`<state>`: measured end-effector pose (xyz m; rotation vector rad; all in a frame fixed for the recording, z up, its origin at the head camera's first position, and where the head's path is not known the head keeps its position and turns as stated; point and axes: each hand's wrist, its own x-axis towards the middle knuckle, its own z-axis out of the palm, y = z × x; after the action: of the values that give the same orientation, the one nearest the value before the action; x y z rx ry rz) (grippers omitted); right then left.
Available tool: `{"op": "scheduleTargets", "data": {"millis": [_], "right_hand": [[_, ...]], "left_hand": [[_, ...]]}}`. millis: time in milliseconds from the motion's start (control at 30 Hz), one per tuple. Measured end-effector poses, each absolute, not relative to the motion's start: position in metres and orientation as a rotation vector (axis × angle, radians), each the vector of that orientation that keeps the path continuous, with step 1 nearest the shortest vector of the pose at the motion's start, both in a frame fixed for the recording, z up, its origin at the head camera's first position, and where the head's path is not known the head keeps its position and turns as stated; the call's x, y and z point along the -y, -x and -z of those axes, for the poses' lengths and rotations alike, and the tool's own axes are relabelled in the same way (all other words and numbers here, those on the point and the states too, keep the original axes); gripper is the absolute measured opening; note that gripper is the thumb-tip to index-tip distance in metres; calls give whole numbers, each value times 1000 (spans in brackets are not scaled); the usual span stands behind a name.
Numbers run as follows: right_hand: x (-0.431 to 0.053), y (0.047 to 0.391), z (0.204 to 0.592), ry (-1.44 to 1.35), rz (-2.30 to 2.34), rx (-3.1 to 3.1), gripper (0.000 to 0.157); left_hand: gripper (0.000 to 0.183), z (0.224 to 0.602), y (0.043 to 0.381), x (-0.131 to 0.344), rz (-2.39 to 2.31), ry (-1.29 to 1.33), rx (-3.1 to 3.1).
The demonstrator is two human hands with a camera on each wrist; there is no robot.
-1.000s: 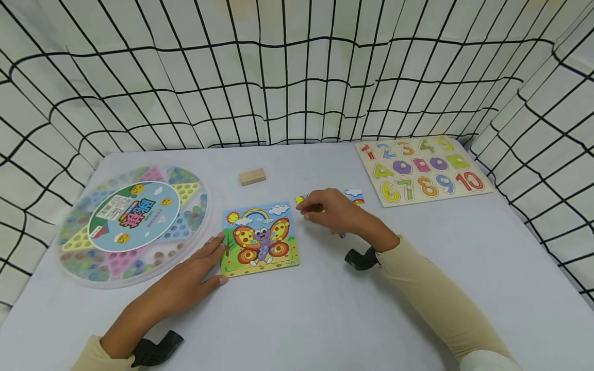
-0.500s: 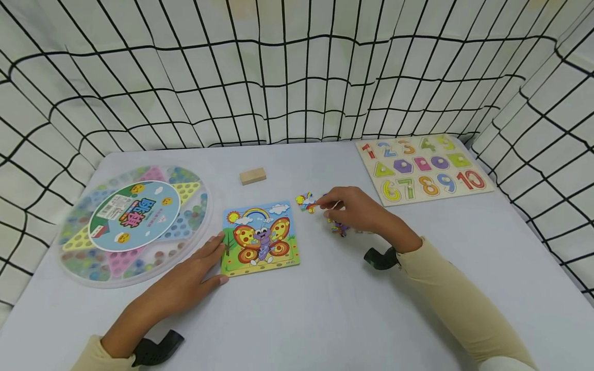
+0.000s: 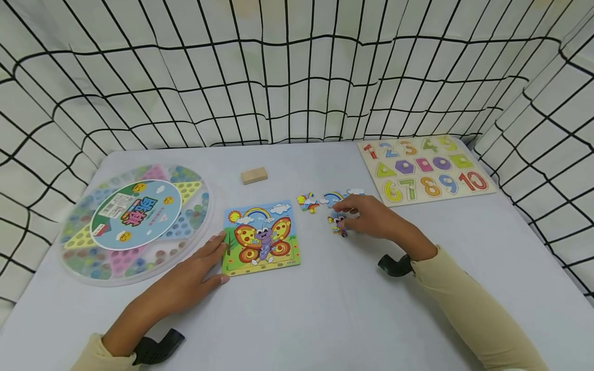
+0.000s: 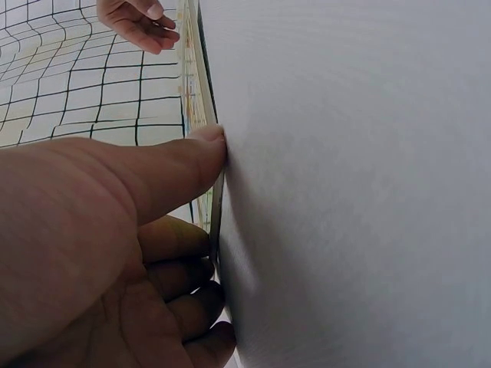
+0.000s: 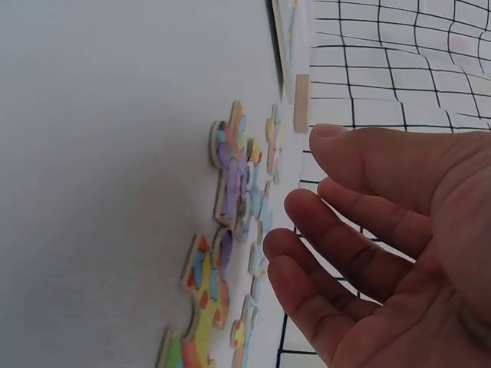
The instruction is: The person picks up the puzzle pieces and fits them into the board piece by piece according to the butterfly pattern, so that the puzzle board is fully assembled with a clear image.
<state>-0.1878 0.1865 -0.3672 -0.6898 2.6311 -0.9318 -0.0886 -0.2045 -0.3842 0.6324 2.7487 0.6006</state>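
In the head view, a square butterfly puzzle board (image 3: 262, 239) lies in the middle of the table. My left hand (image 3: 185, 283) rests at its left edge, thumb by the near corner and fingers extended along the side. To the right of the board are several loose jigsaw pieces: one with yellow and red (image 3: 307, 202), a rainbow piece (image 3: 333, 198) and a purple one (image 3: 339, 225). Over these hovers my right hand (image 3: 373, 216), which hides part of the group. The right wrist view shows its fingers (image 5: 330, 238) loosely bent, apart from the pieces, with nothing between them.
A round marble-game board (image 3: 134, 224) lies at the left. Behind the puzzle is a small wooden block (image 3: 253, 175). A number-and-shape peg board (image 3: 424, 170) occupies the back right. Black netting (image 3: 287, 82) over white sheeting surrounds the table's back and sides.
My right hand has moved rightward, away from the puzzle board, uncovering the yellow-red, rainbow and purple pieces. My left hand has stayed at the board's edge.
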Motion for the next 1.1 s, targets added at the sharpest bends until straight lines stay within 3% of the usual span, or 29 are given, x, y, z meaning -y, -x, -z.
{"op": "scheduleTargets", "data": {"millis": [800,1100], "right_hand": [[-176,193,379,767,767,-2668,54],[-171,190,372,686,761,-2677,38]], "left_hand": [[70,382,88,205,-620,-641,-2733],[71,383,88,205,-622,-638,-2733]]}}
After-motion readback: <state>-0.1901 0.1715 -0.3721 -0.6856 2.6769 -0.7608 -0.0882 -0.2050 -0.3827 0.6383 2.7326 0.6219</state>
